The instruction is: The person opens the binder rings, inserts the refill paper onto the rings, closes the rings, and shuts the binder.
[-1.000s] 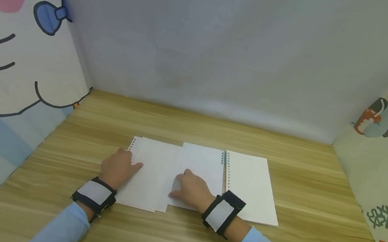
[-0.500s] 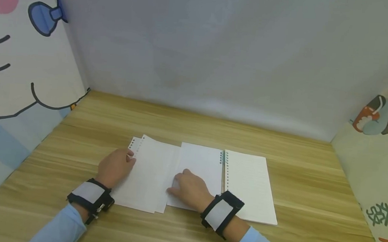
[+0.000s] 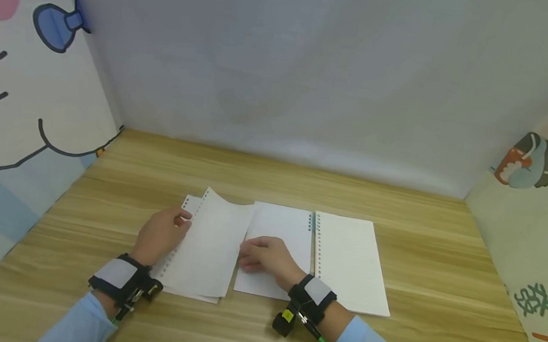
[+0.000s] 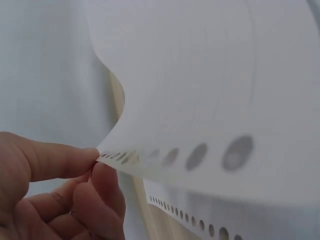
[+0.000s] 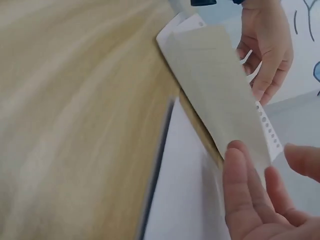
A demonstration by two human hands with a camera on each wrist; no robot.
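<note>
My left hand point(image 3: 162, 235) pinches the punched left edge of a loose-leaf sheet point(image 3: 215, 240) between thumb and fingers. In the left wrist view, the sheet point(image 4: 190, 90) curves up from that pinch, its row of holes along the near edge. Beneath it lies another punched sheet point(image 3: 191, 203), mostly covered. My right hand point(image 3: 271, 257) is over the left side of an open spiral notebook point(image 3: 350, 270), fingertips by the sheet's right edge. In the right wrist view, this hand's thumb and fingers point(image 5: 235, 170) stand apart; whether they touch the sheet I cannot tell.
Everything lies on a wood-grain table point(image 3: 438, 264). A grey-white backdrop point(image 3: 308, 79) rises behind it. Cartoon-printed panels stand at the left point(image 3: 39, 88) and right point(image 3: 534, 223). The notebook's left page point(image 3: 282, 221) lies flat, against the loose sheets.
The left hand has lifted the top sheet's left edge and shifted slightly left, turning the sheet a little. The right hand has rolled over, its fingers now by the sheet's right edge.
</note>
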